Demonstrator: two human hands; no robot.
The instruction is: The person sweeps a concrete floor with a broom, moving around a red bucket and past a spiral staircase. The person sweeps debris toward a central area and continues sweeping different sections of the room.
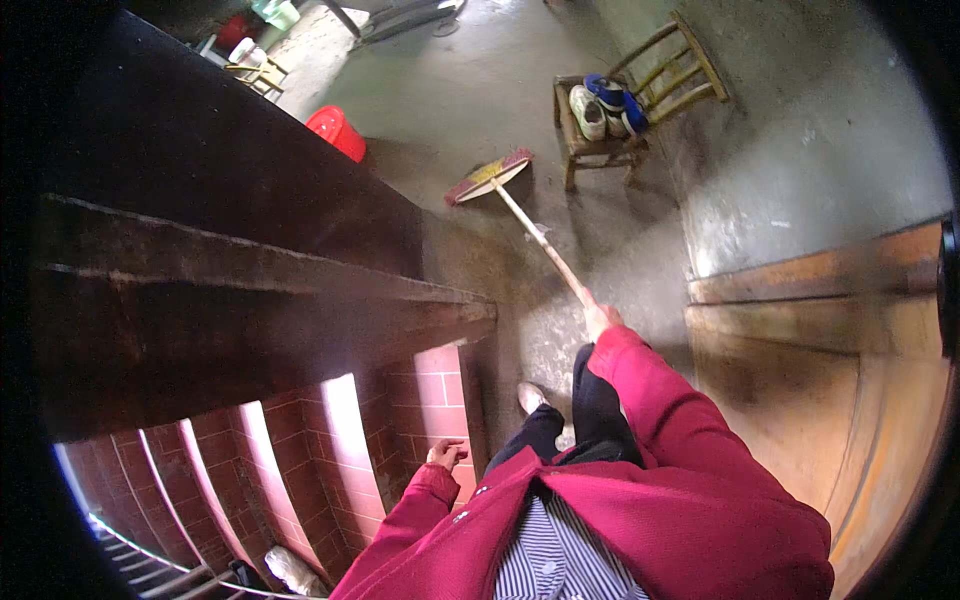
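Observation:
My right hand grips the pale handle of a push broom near its upper end. The broom's wide head, with reddish and yellow bristles, rests on the concrete floor ahead of me. At my left side, my left hand hangs with its fingers slightly curled and apart, holding nothing. A red-tiled wall with strips of light lies beyond that hand. My feet stand on the floor between a doorway's sides, one pale shoe showing.
A wooden chair bearing white shoes and blue shoes stands by the right wall. A red bucket sits beyond the dark panel on my left. An orange-brown wooden door is close on my right.

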